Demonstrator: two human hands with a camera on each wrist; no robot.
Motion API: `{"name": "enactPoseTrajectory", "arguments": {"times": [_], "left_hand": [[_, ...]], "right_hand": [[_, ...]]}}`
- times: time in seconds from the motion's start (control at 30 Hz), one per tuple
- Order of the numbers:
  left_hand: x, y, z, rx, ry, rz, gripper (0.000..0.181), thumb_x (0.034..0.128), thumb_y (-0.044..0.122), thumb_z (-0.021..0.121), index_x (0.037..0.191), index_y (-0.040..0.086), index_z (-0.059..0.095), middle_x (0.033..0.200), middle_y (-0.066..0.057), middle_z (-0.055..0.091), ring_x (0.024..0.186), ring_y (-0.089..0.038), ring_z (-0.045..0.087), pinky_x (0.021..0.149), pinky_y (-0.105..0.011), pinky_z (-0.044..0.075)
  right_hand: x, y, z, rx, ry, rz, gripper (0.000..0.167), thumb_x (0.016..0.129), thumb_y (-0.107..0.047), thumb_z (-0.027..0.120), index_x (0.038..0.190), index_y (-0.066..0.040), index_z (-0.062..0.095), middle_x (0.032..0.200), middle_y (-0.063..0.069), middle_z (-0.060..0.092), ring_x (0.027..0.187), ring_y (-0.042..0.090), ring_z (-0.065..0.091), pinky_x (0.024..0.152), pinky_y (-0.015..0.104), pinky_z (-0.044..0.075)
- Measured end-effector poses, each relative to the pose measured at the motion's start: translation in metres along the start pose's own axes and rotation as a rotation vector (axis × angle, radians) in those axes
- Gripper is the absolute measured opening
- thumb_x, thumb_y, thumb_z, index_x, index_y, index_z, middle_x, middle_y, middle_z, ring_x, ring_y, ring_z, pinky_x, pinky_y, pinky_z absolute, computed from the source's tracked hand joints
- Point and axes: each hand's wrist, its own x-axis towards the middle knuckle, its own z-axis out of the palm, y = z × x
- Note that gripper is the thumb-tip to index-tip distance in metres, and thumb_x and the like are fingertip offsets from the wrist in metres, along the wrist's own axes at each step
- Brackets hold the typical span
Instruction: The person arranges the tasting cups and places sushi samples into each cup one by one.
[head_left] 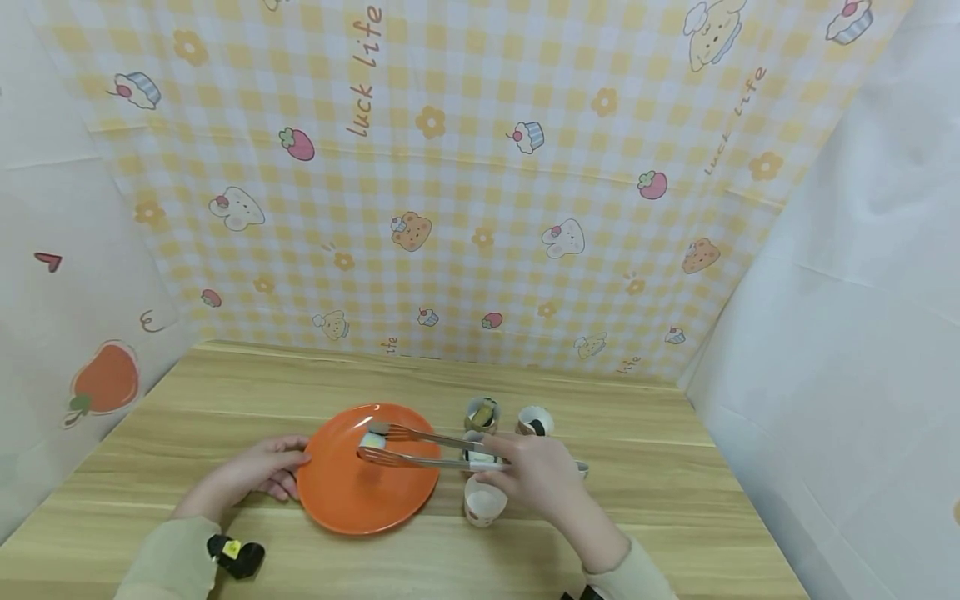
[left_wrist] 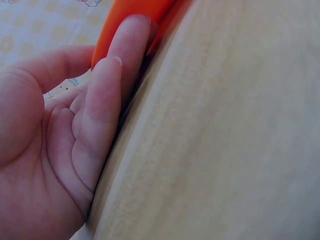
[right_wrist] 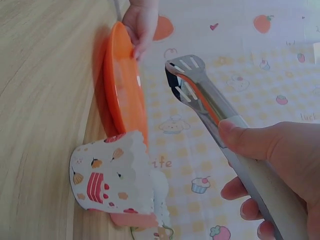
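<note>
At the rim of an orange plate (head_left: 360,500), my left hand (head_left: 273,468) pinches the near-left edge; in the left wrist view its thumb and fingers meet the plate's edge (left_wrist: 120,20). My right hand (head_left: 536,471) grips metal tongs (head_left: 442,463) with pale handles and slotted heads. Between the tong heads, above the plate, sits a small white piece with a dark side (head_left: 372,442), perhaps a sushi roll. The right wrist view shows its dark part (right_wrist: 172,80) between the heads, which hide most of it.
Several paper cups stand right of the plate: one holds a brownish-green piece (head_left: 483,414), another cup (head_left: 535,414) a dark one. A white cup (head_left: 484,502) is nearest me. My right hand partly covers others. A checked cloth (head_left: 480,275) hangs behind the wooden table (head_left: 637,517).
</note>
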Motion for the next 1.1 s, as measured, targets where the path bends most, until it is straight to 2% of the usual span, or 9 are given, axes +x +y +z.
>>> {"name": "enactPoseTrajectory", "arguments": {"times": [0.23,0.43,0.53,0.7,0.97,1.1], "left_hand": [[-0.001,0.002,0.001,0.001,0.001,0.001,0.053,0.0989,0.017,0.050,0.133,-0.018,0.029,0.073,-0.010,0.065,0.063,-0.017,0.064,0.055,-0.029,0.055],[0.000,0.001,0.000,-0.003,-0.003,-0.002,0.054,0.0989,0.017,0.050,0.134,-0.018,0.028,0.073,-0.009,0.065,0.063,-0.016,0.064,0.056,-0.028,0.055],[0.000,0.001,0.000,-0.004,-0.004,-0.006,0.055,0.0990,0.017,0.050,0.134,-0.018,0.028,0.073,-0.010,0.066,0.063,-0.016,0.064,0.056,-0.029,0.055],[0.000,0.001,-0.001,-0.003,-0.010,-0.002,0.055,0.1001,0.018,0.049,0.136,-0.018,0.027,0.075,-0.010,0.066,0.064,-0.017,0.064,0.057,-0.030,0.055],[-0.001,0.002,0.000,-0.002,-0.012,0.002,0.055,0.1002,0.019,0.049,0.135,-0.018,0.028,0.075,-0.010,0.066,0.064,-0.017,0.064,0.056,-0.029,0.055],[0.000,0.001,0.000,-0.001,-0.009,0.003,0.055,0.1002,0.018,0.049,0.136,-0.018,0.028,0.075,-0.010,0.065,0.064,-0.018,0.064,0.056,-0.029,0.055]], "right_hand": [[-0.007,0.006,-0.003,-0.004,-0.018,0.024,0.029,0.071,-0.041,0.081,0.086,-0.021,0.066,0.066,-0.015,0.059,0.051,-0.003,0.044,0.041,0.014,0.030],[-0.012,0.010,-0.011,0.003,-0.011,0.031,0.042,0.072,-0.040,0.081,0.106,-0.015,0.074,0.069,-0.012,0.063,0.052,-0.004,0.046,0.043,0.015,0.035],[-0.015,0.012,-0.014,0.034,-0.020,0.048,0.044,0.073,-0.039,0.081,0.109,-0.015,0.074,0.068,-0.013,0.061,0.052,-0.004,0.042,0.044,0.014,0.035],[-0.020,0.015,-0.019,0.083,-0.015,0.074,0.043,0.073,-0.038,0.080,0.109,-0.015,0.073,0.072,-0.013,0.064,0.055,-0.004,0.045,0.047,0.013,0.038],[-0.027,0.022,-0.020,0.092,0.011,0.087,0.036,0.072,-0.037,0.082,0.101,-0.016,0.075,0.068,-0.016,0.058,0.054,-0.005,0.043,0.046,0.013,0.037],[-0.030,0.025,-0.022,0.105,0.037,0.066,0.034,0.070,-0.033,0.084,0.098,-0.015,0.075,0.074,-0.012,0.065,0.058,-0.005,0.050,0.048,0.013,0.040]]}}
